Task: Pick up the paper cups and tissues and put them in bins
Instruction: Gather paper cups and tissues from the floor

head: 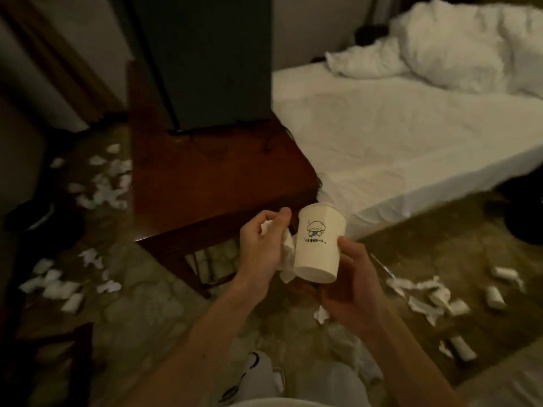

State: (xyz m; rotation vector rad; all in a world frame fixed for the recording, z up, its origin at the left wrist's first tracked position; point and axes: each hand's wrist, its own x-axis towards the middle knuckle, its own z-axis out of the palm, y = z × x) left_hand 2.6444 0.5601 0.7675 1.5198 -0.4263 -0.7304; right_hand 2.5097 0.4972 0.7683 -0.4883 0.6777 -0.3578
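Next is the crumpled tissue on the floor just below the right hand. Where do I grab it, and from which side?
Pinch the raised folds of the crumpled tissue from straight above: it lies low on the floor, offering no firm edge sideways. The right hand holds the paper cup and the left hand a bunched tissue, so free fingers first.

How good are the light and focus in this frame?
Head view: dim, warm light. The cup in the right hand and the tissue in the left hand are fairly sharp; floor tissues blur toward the edges; the frame's left edge sinks into shadow.
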